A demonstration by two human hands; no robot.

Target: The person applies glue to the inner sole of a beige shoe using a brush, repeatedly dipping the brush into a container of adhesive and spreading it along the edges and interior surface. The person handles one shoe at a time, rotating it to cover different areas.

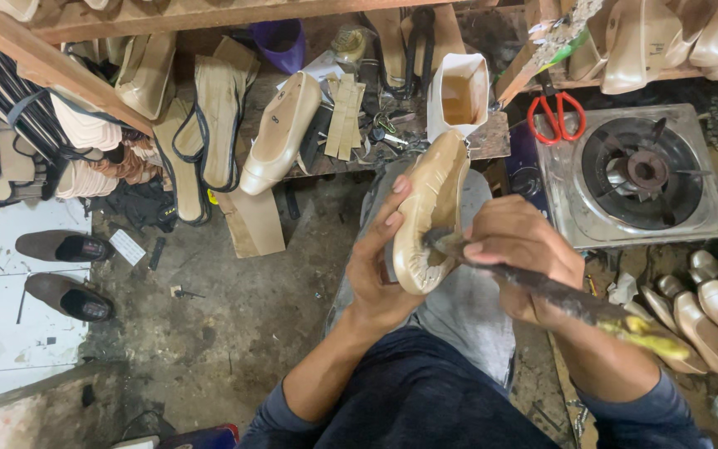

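My left hand [380, 262] grips a beige shoe [430, 212] from the left side, sole turned up toward me, toe pointing away. My right hand [521, 249] holds a dark, glue-caked brush [571, 301] by its long handle, whose near end is smeared yellow. The brush's bristle end rests on the heel part of the sole. Both hands are over my lap, which is covered by grey cloth [467, 308].
A white container of amber glue [457, 96] stands on a low wooden bench just beyond the shoe. Red-handled scissors [557, 112] and a gas stove [637, 175] lie to the right. Beige shoes [708, 312] line the right floor; another beige shoe [280, 133] and dark shoes [64, 270] sit left.
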